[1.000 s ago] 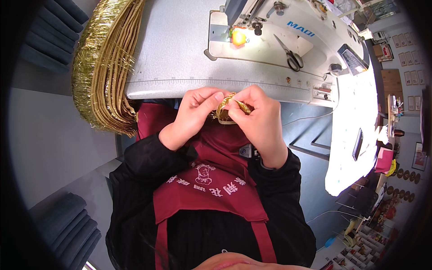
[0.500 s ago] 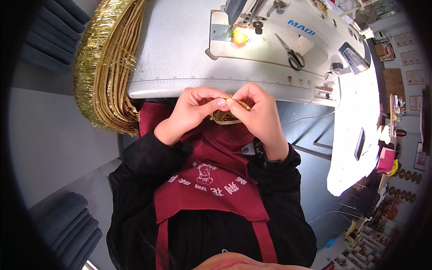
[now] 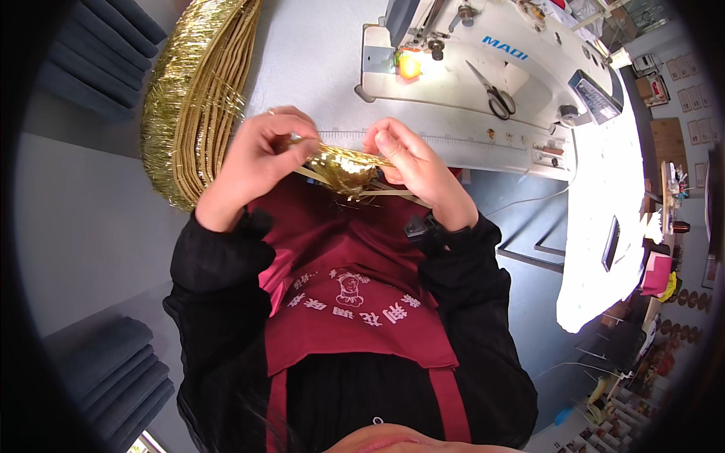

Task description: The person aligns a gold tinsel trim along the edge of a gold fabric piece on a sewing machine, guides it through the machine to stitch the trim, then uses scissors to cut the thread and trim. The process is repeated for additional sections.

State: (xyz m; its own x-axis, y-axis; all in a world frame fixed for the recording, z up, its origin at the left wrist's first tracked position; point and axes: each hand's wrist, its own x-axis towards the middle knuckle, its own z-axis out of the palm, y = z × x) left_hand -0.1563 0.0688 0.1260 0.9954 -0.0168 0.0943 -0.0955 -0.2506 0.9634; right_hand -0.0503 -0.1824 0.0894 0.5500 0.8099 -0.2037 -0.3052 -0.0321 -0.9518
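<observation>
Apron: a dark red apron (image 3: 355, 302) with a pale printed emblem is lying over black sleeves at the bottom of the view, nearest the camera.
Left hand: the left hand (image 3: 253, 162) is curling over the near edge of the table, thumb and fingers pinching closed on one end of the gold tinsel piece (image 3: 343, 166).
Right hand: the right hand (image 3: 415, 170) is gripping the other end of the same piece, fingertips pressing down on it, just beside the left hand.
Gold tinsel piece: it is stretching between both hands, above the apron and right at the table edge, with thin pale gold strips trailing out beneath it toward the right wrist.
Table: the pale grey table (image 3: 310, 68) is carrying everything beyond the hands.
Tinsel bundle: a big curved bundle of gold tinsel trim (image 3: 192, 98) is lying on the left part of the table, hanging over its edge, near the left hand but not touching it.
Sewing machine: a white sewing machine (image 3: 491, 90) is standing on the table beyond the right hand, with a small lamp glowing orange near its needle.
Scissors: black-handled scissors (image 3: 491, 90) are resting on the machine's bed, well apart from both hands.
</observation>
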